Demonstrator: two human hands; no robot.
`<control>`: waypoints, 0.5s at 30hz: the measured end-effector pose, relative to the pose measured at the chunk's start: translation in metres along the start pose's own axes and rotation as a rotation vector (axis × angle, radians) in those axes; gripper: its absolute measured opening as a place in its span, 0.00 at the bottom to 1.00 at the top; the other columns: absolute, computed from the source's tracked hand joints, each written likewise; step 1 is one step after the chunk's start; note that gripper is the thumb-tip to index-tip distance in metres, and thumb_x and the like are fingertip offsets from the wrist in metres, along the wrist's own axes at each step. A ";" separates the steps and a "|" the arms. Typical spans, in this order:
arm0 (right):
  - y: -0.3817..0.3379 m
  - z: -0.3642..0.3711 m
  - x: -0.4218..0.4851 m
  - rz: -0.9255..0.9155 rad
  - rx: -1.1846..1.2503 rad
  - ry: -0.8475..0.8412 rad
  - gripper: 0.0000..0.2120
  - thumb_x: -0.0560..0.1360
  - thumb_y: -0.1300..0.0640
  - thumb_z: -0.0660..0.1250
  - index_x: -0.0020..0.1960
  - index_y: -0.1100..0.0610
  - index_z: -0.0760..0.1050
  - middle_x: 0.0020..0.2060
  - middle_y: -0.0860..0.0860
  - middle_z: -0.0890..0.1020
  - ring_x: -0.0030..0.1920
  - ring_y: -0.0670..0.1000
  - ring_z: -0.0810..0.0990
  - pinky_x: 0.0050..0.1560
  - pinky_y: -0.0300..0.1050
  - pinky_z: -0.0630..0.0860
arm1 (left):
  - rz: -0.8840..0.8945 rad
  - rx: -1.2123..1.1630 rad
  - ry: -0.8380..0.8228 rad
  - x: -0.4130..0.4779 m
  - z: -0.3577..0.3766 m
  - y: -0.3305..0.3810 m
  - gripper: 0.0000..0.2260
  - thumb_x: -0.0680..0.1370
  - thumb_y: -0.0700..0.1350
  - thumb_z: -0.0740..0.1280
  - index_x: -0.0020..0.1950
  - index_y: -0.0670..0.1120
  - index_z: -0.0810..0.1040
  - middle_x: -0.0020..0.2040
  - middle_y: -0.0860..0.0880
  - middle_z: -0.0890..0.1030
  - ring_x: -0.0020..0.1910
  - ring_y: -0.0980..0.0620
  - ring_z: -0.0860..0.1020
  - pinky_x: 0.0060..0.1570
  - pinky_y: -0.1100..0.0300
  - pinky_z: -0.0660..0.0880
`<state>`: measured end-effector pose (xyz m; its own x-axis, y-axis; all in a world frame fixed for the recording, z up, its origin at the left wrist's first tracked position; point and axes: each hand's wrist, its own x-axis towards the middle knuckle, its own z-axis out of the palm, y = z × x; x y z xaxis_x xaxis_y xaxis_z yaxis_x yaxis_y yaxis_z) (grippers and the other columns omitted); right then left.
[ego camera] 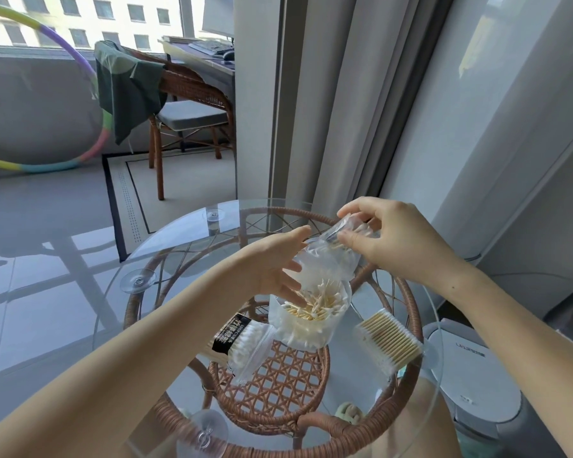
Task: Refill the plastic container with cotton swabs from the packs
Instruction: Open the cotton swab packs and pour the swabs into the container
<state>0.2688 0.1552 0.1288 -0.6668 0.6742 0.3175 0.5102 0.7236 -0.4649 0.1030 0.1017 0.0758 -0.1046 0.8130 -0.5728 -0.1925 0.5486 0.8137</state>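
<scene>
On a round glass tabletop [166,259] set over a woven rattan base [272,385], one clear plastic container [308,322] stands near the middle, open at the top and holding a loose heap of cotton swabs [318,304] with pale wooden sticks. Two hands work above it. The right hand [397,242] pinches the upper end of one clear plastic bag [328,259] between thumb and fingers, holding it tilted with its mouth down over the container; a few swabs show inside the bag near the pinched end. The left hand [278,269] is open, fingers spread and gripping nothing firmly, with its fingertips resting against the lower side of the bag and reaching to the container's rim. Two more packs lie flat on the glass: one sealed swab pack with a black label [242,345] touching the container's left side, and one sealed swab pack with neat rows of wooden sticks [389,342] just to the right of it. That makes three packs in all, one in hand and two resting. Three clear suction cups [138,280] are visible under the glass edge. Behind the table stand one wicker chair [192,104] with a dark green cloth [126,84] draped over it and one multicoloured hoop [90,140] leaning by the window.
</scene>
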 end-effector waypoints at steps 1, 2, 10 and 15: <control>-0.001 0.001 0.000 -0.011 -0.015 0.001 0.13 0.73 0.51 0.69 0.57 0.51 0.77 0.42 0.46 0.78 0.44 0.49 0.78 0.39 0.30 0.70 | 0.002 0.020 0.009 -0.002 0.000 0.001 0.28 0.78 0.60 0.55 0.74 0.48 0.59 0.74 0.38 0.60 0.68 0.32 0.65 0.55 0.36 0.74; -0.001 0.002 0.000 -0.020 -0.022 -0.006 0.14 0.73 0.51 0.69 0.58 0.51 0.77 0.44 0.46 0.78 0.45 0.48 0.78 0.39 0.29 0.70 | 0.006 0.040 0.014 -0.003 -0.001 0.002 0.27 0.78 0.60 0.55 0.73 0.47 0.60 0.73 0.38 0.61 0.68 0.32 0.65 0.55 0.36 0.74; 0.003 0.011 -0.004 -0.024 0.007 0.039 0.13 0.72 0.51 0.70 0.56 0.51 0.79 0.43 0.48 0.81 0.43 0.50 0.80 0.44 0.42 0.76 | 0.071 0.102 0.028 -0.010 0.001 0.000 0.22 0.80 0.55 0.54 0.68 0.42 0.67 0.63 0.38 0.73 0.57 0.38 0.76 0.56 0.38 0.74; 0.012 0.015 -0.004 0.031 0.027 0.047 0.13 0.72 0.51 0.70 0.56 0.51 0.79 0.42 0.47 0.81 0.41 0.45 0.78 0.42 0.34 0.74 | 0.168 0.331 0.088 -0.010 0.007 -0.004 0.24 0.79 0.58 0.53 0.70 0.45 0.68 0.70 0.44 0.69 0.65 0.43 0.71 0.61 0.46 0.73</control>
<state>0.2695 0.1593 0.1097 -0.6241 0.7030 0.3410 0.5148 0.6983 -0.4973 0.1115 0.0930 0.0786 -0.1939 0.8851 -0.4231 0.1585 0.4538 0.8769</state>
